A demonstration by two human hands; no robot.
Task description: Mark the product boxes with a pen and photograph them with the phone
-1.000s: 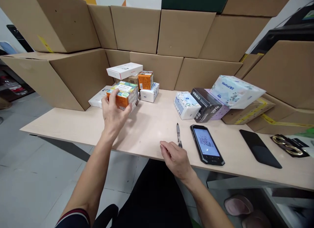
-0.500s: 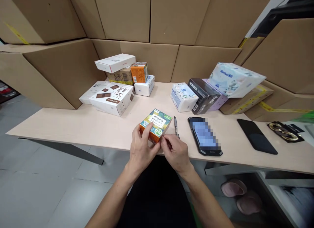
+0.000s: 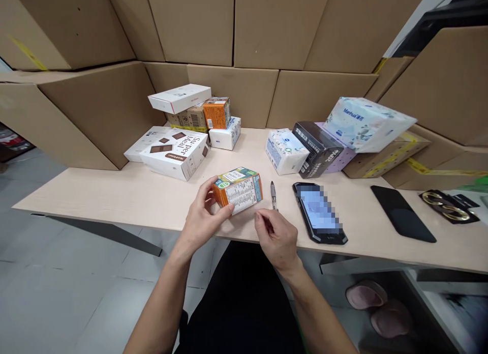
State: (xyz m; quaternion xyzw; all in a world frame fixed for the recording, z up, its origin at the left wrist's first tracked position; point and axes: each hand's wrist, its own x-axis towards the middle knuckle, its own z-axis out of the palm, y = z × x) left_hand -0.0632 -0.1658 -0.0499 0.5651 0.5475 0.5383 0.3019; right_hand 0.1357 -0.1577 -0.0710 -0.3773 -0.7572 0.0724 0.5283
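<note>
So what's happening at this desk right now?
A seated person's left hand grips a small orange box at the near edge of the table, its printed panel turned toward the camera. The right hand rests empty just right of it, below a pen and beside a phone.

Place: a stockroom or packing station.
Walls: large plain cardboard cartons (image 3: 267, 26) stacked high behind the held small box (image 3: 239, 189), some sealed with yellow tape.
Work surface: a pale wooden table (image 3: 114, 191) under the hands, standing on a grey tiled floor (image 3: 57, 293).
Goods: small retail boxes (image 3: 179, 150) piled beyond and left of the grip, tissue packs (image 3: 362, 122) to its right.
Tools: a pen (image 3: 273, 194) and a handheld scanner-type phone (image 3: 319, 211) just right of the grip.
</note>
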